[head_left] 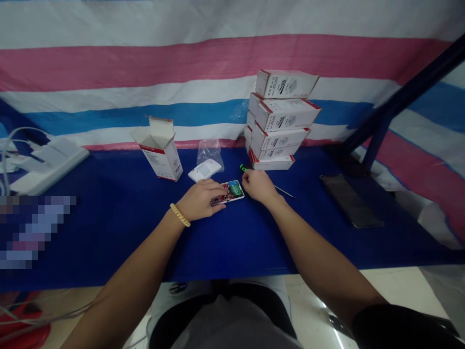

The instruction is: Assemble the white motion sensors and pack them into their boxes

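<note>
My left hand [198,198] grips an opened white device [238,191] from its left side, thumb at the near edge and fingers over the board. Red and green circuitry shows inside the casing. Close to the device's right end is my right hand [259,185], fingers curled together around a screwdriver. The screwdriver's green handle tip [243,168] sticks out beyond the fingers, and its thin metal shaft [285,192] emerges on the other side; the middle is hidden by the hand. Just behind the device lies a white cover [204,169], partly on a clear plastic bag [210,150].
An open white-and-red carton [160,152] stands at the back left. Similar boxes [283,116] are stacked at the back right. A dark phone [350,201] lies to the right on the blue table [232,247]. White power strips with cables [51,162] sit far left; a blue metal post [378,131] rises right.
</note>
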`<state>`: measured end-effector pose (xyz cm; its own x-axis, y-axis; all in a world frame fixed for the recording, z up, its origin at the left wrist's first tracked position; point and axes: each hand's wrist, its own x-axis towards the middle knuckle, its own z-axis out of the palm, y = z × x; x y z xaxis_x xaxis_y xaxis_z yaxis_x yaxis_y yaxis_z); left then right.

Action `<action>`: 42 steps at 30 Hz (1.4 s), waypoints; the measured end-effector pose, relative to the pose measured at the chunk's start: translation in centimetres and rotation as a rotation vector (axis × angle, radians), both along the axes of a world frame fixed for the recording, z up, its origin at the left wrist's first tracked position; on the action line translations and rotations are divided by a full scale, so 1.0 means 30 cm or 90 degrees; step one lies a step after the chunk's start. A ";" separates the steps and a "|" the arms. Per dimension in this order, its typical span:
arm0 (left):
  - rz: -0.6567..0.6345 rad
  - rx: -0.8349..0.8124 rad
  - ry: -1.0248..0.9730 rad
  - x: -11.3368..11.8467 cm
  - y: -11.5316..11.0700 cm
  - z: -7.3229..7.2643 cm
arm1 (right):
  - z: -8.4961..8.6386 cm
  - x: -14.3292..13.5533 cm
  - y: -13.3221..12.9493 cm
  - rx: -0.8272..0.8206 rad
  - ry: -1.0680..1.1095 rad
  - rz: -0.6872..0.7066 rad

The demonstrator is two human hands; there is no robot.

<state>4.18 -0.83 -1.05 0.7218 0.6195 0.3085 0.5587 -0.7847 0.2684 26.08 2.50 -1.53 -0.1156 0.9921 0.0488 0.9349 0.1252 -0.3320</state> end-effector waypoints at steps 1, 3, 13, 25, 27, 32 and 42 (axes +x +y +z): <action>0.000 0.004 -0.001 0.004 -0.001 -0.002 | 0.000 -0.001 0.000 -0.005 -0.002 -0.002; -0.001 0.010 -0.006 0.012 -0.003 -0.004 | 0.000 -0.001 0.000 -0.009 0.002 -0.009; 0.043 0.007 -0.024 0.019 -0.009 -0.009 | 0.009 -0.005 -0.006 -0.001 0.026 -0.040; 0.012 0.017 0.002 0.047 -0.008 -0.008 | 0.000 -0.027 -0.015 0.113 0.172 0.060; 0.013 0.015 0.005 0.049 -0.008 -0.006 | -0.001 -0.033 -0.021 0.103 0.171 0.099; 0.016 0.005 0.011 0.053 -0.010 0.000 | -0.006 -0.040 -0.028 0.080 0.163 0.126; 0.022 0.007 0.035 0.064 -0.006 0.016 | 0.011 -0.049 -0.040 0.082 0.118 0.095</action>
<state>6.09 -1.02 -0.56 0.7163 0.6406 0.2766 0.5988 -0.7678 0.2276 24.60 1.29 -1.20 -0.2373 0.9490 0.2073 0.8281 0.3092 -0.4676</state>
